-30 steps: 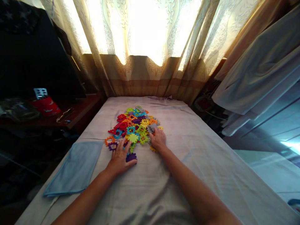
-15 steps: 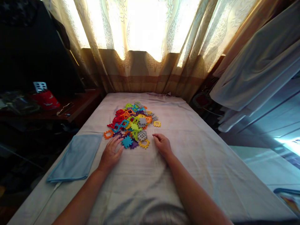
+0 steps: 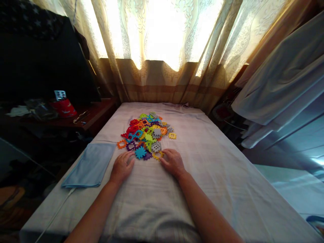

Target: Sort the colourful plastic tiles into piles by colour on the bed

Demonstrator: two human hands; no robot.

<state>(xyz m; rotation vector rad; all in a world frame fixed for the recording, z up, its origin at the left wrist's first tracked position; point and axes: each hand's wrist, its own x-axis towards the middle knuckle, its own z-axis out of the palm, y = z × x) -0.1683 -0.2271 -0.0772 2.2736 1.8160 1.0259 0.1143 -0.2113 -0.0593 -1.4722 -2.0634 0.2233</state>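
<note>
A heap of colourful interlocking plastic tiles [image 3: 148, 136] with notched edges lies on the cloth-covered table. My left hand [image 3: 123, 167] rests at the near left of the heap, fingers bent but apart and holding nothing. Closest to its fingertips is a blue square tile [image 3: 140, 153], with a purple tile [image 3: 147, 155] partly under it. At the near right, my right hand [image 3: 173, 162] has its thumb and forefinger spread at the right edge of a yellow ring-shaped tile [image 3: 155, 156], seemingly touching it. Behind that ring sits a grey lattice tile [image 3: 156, 146].
A folded light-blue cloth [image 3: 89, 165] lies on the left with a white cable [image 3: 57, 212] running from it. Left of the table, a dark desk holds a red cup [image 3: 66, 108] and glasses [image 3: 81, 117]. Curtains [image 3: 157, 79] hang behind; clothing [image 3: 275, 77] hangs at right.
My right hand has moved to the yellow ring-shaped tile, its thumb and forefinger now apart. My left hand has drawn back slightly from the heap. The camera view has shifted a little.
</note>
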